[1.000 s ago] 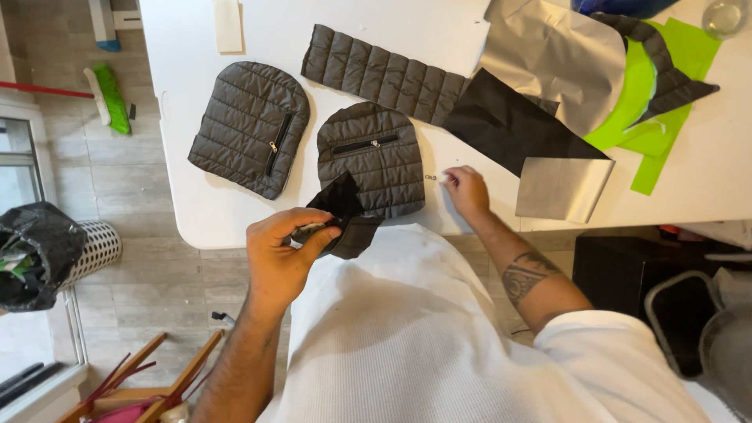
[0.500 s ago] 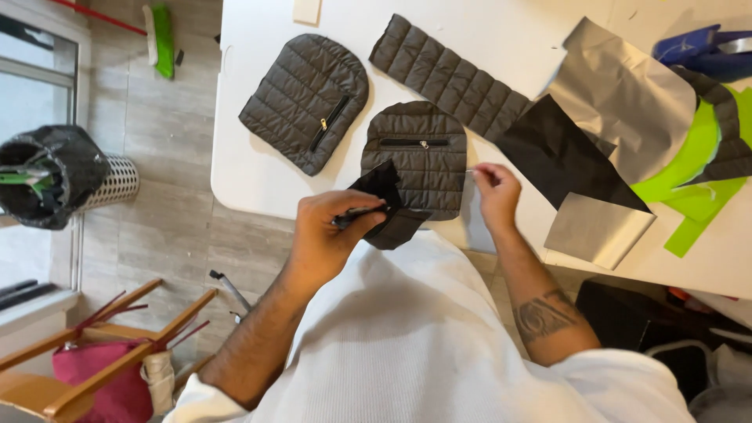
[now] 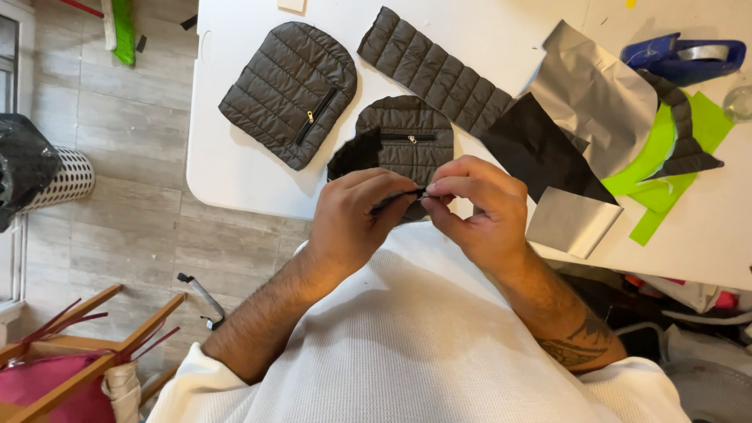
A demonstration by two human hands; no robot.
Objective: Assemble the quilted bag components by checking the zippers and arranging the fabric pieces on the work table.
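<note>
My left hand (image 3: pixel 352 223) pinches a small black fabric piece (image 3: pixel 356 153) that sticks up above its fingers. My right hand (image 3: pixel 478 207) meets it fingertip to fingertip and pinches the same piece's edge near the middle. Both hands hover just above the near edge of the white table (image 3: pixel 243 168). Right behind them lies a dark quilted panel with a zip (image 3: pixel 411 141). A larger quilted panel with a zip (image 3: pixel 290 90) lies to the left, and a long quilted strip (image 3: pixel 435 70) runs diagonally at the back.
Black fabric (image 3: pixel 540 149), silver-grey fabric sheets (image 3: pixel 599 90), a small grey piece (image 3: pixel 572 223) and bright green pieces (image 3: pixel 658 157) lie at the right. A blue tape dispenser (image 3: pixel 685 59) stands at the far right. On the floor are a white perforated bin (image 3: pixel 66 180) and a wooden rack (image 3: pixel 94 329).
My right hand left the table and came over to my left hand; both now pinch the black fabric piece. The view shifted left and closer.
</note>
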